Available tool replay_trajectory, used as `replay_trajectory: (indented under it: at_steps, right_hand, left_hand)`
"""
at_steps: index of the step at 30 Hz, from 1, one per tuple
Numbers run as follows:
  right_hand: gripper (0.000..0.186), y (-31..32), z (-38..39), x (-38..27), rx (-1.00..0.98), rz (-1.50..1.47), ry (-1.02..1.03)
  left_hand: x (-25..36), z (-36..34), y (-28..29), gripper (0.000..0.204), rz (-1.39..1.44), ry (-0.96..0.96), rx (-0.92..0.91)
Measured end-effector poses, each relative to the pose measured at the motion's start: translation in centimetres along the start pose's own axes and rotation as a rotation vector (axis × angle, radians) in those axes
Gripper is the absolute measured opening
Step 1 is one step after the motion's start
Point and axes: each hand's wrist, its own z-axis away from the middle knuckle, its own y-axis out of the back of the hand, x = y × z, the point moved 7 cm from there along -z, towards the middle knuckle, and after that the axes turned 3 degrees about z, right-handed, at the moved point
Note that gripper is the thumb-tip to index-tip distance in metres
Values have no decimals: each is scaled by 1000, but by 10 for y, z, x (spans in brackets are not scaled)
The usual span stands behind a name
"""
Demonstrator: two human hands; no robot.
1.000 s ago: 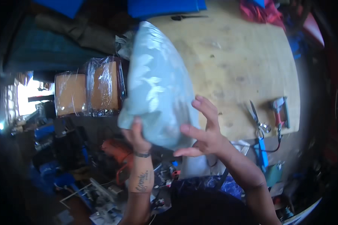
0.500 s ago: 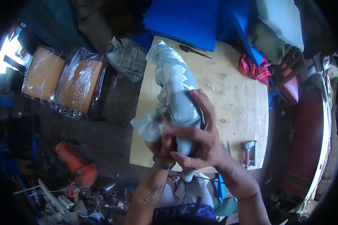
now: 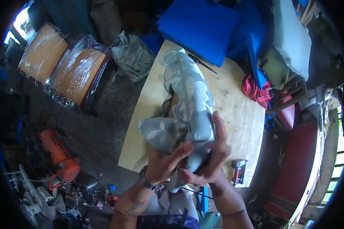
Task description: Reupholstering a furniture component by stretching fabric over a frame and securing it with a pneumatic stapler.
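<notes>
A long, curved upholstery piece (image 3: 197, 99) in grey-green fabric with a pale leaf pattern rises over the plywood board (image 3: 237, 122). A loose flap of the same fabric (image 3: 156, 133) sticks out on its left side, and a strip of tan shows between the fabric edges. My left hand (image 3: 164, 164) closes on the fabric at the near end, thumb on top; its other fingers are partly hidden. On the right side of that end, my right hand (image 3: 214, 158) grips with fingers along the side and thumb beneath.
A staple gun (image 3: 239, 171) lies at the board's right edge, and a dark pointed tool (image 3: 204, 64) near its far edge. Beyond are blue foam sheets (image 3: 198, 28) and a red cloth (image 3: 255, 91). Plastic-wrapped tan panels (image 3: 78, 76) and an orange machine (image 3: 61, 154) are on the left.
The head view has shifted and turned slightly. My left thumb has come up over the near end, my right fingers have straightened along the side, and more tan shows between the fabric edges.
</notes>
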Motion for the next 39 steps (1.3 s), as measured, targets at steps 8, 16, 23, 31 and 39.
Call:
replay_trajectory:
  at_steps: [8, 16, 23, 31, 39]
  right_hand:
    - [61, 7, 4, 10, -79, 55, 172]
    - [48, 26, -15, 13, -185, 156, 188]
    - [46, 18, -20, 17, -285, 112, 215]
    - [42, 26, -30, 37, -138, -94, 131]
    - [48, 31, -95, 29, -346, 158, 166]
  left_hand:
    - [-4, 12, -6, 38, -877, -967, 8]
    - [-38, -14, 16, 40, -129, -667, 57]
    - [-62, -36, 21, 42, 444, -333, 90]
    - [-40, -50, 35, 72, 59, -161, 171]
    - [-31, -55, -16, 65, 453, -143, 127]
